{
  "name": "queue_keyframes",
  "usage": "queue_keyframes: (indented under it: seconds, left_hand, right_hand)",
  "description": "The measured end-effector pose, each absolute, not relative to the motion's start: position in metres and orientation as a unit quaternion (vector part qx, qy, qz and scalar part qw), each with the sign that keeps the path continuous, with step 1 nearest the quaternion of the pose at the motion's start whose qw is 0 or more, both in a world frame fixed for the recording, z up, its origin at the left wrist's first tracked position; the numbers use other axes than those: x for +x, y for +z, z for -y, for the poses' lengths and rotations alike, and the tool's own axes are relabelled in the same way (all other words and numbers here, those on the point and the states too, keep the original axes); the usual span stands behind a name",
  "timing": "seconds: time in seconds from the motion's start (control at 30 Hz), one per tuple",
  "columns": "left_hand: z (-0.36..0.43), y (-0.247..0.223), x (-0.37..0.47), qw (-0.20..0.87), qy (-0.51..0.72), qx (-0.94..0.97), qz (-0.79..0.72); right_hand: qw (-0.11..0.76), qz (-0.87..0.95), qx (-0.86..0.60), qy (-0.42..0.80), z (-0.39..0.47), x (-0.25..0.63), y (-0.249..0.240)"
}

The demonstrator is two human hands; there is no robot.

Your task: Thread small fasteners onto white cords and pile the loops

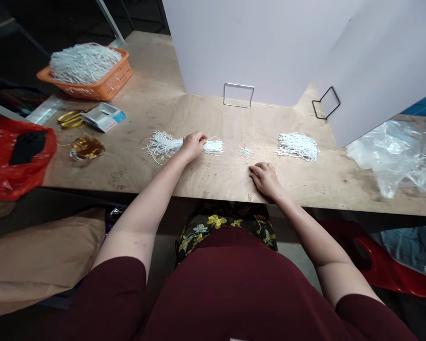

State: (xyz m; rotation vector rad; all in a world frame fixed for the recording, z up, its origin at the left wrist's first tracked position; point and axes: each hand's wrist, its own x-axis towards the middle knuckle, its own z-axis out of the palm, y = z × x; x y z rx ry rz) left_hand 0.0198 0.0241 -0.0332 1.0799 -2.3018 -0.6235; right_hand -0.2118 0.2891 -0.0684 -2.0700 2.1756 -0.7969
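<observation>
A bundle of thin white cords [165, 143] lies left of centre on the wooden table, its left end fanned out in loose strands. Over its middle is my left hand [194, 144], fingers closed on cord, with a strand sticking out to the right near the fingertips. My right hand [265, 180] rests on the tabletop close to the front edge, fingers loosely bent and nothing visible in them. Just beyond it is a small pile of short white pieces [246, 151]. Farther right lies a second bundle of white cords [298, 146].
An orange basket [117, 78] heaped with white cords stands back left. Near it are yellow-handled scissors [71, 119], a small open box [104, 117] and a glass dish [87, 148]. White panels with wire stands [239, 85] border the back. Clear plastic bags [386, 151] lie right.
</observation>
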Motion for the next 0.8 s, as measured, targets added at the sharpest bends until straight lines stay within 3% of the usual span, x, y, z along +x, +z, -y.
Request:
queue_keyframes:
  seconds: [0.13, 0.3, 0.53, 0.8]
  left_hand:
    - [-0.010, -0.017, 0.025, 0.270, -0.247, 0.419, 0.831]
    - [0.004, 0.024, 0.027, 0.388, -0.336, 0.468, 0.720]
    - [0.005, 0.111, 0.036, 0.334, -0.491, 0.463, 0.658]
    - [0.037, 0.204, 0.073, 0.523, -0.424, 0.434, 0.598]
  right_hand:
    - [0.016, -0.694, -0.672, -0.258, -0.292, -0.207, -0.068]
    - [0.019, -0.675, -0.689, -0.262, -0.295, -0.185, -0.067]
    - [0.026, -0.621, -0.731, -0.283, -0.305, -0.148, -0.067]
    - [0.049, -0.584, -0.770, -0.253, -0.332, -0.136, -0.070]
